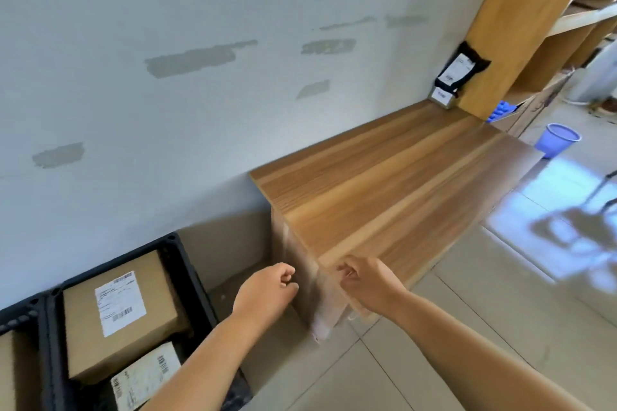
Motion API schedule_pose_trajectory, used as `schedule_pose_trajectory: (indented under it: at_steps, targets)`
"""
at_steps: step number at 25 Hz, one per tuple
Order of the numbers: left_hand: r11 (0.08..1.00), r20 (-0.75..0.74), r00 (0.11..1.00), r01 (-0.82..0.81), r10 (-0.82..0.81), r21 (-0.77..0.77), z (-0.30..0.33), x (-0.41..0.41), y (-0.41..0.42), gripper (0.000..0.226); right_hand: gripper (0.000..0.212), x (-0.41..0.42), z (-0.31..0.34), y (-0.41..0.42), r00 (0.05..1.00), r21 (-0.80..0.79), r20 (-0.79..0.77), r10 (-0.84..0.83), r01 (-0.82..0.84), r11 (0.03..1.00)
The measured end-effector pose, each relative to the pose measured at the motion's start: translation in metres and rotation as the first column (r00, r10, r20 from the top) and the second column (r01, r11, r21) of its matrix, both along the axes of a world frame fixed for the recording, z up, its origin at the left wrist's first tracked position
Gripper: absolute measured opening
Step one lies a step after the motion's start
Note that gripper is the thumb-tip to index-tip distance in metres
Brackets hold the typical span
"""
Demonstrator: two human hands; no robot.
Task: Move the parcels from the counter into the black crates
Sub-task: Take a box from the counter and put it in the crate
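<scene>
A black crate [187, 264] stands on the floor at the lower left and holds a brown cardboard parcel [120, 314] with a white label and a smaller labelled parcel [147, 377] below it. A second black crate [20, 314] shows at the left edge. On the far end of the wooden counter [384, 183] a black bagged parcel [459, 72] leans against the shelf side above a small box [442, 97]. My left hand [267, 290] hovers with loosely curled fingers and holds nothing. My right hand [364, 280], loosely curled and holding nothing, is at the counter's near corner.
A wooden shelving unit [521, 17] rises at the counter's far right end. A blue plastic bucket [556, 140] stands on the tiled floor beyond it. Blue items [500, 110] lie on a low shelf. The grey wall runs behind crates and counter.
</scene>
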State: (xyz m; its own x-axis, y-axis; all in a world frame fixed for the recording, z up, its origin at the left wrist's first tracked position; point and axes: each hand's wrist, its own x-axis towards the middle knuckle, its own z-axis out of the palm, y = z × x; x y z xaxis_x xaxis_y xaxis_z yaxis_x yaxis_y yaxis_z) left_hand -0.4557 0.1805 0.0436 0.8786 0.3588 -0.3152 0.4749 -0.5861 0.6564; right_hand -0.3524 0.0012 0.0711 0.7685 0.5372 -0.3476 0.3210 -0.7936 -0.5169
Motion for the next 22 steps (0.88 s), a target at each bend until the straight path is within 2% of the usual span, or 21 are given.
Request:
schedule_pose_trajectory:
  at_steps: [7,11,17,22]
  targets:
    - [0.985,0.067,0.983,0.17,-0.169,-0.006,0.022,0.127,-0.17,0.033,0.023,0.102,0.018,-0.198,0.982,0.008,0.001,-0.191,0.191,0.982]
    - [0.98,0.121,0.976,0.189,-0.179,-0.069,0.04,0.191,-0.251,0.03,0.019,0.164,0.04,-0.291,0.956,0.043,0.06,-0.286,0.283,0.958]
    - [0.99,0.219,0.967,0.137,-0.128,-0.028,0.056,0.276,-0.293,0.025,0.02,0.251,0.059,-0.343,0.95,0.185,0.079,-0.302,0.284,0.941]
    - [0.998,0.279,0.958,0.063,-0.057,-0.013,0.062,0.354,-0.305,0.02,0.027,0.331,0.061,-0.356,0.952,0.196,0.121,-0.281,0.255,0.947]
